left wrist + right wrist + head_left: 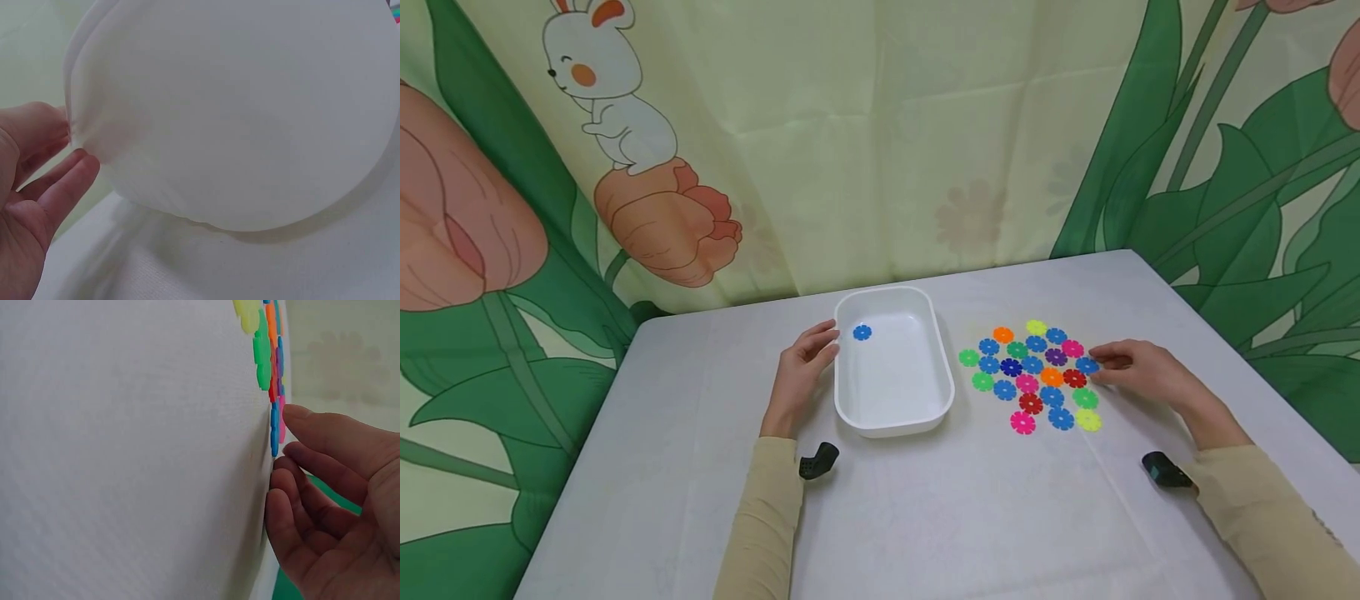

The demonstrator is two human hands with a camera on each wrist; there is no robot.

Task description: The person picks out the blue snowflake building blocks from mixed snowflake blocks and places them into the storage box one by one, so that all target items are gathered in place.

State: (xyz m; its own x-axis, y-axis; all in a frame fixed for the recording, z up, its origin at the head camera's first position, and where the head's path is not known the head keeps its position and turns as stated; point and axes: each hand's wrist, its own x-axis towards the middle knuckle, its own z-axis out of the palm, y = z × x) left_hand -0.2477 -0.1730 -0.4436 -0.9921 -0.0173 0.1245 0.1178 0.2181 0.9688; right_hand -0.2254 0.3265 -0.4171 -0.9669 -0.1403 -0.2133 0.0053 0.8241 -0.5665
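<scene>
A white plastic tray stands on the table with one blue snowflake-shaped disc inside, near its far left corner. My left hand is at the tray's left side, its fingertips against the outer wall in the left wrist view. To the tray's right, several flat notched discs in many colours lie spread in a loose patch. My right hand rests low at the patch's right edge, thumb and fingers apart. Its fingertips are right at a blue disc, seen edge-on in the right wrist view.
A white cloth covers the table. Behind its far edge hangs a curtain printed with tulips, leaves and a rabbit. Black wrist devices sit by the left cuff and the right cuff.
</scene>
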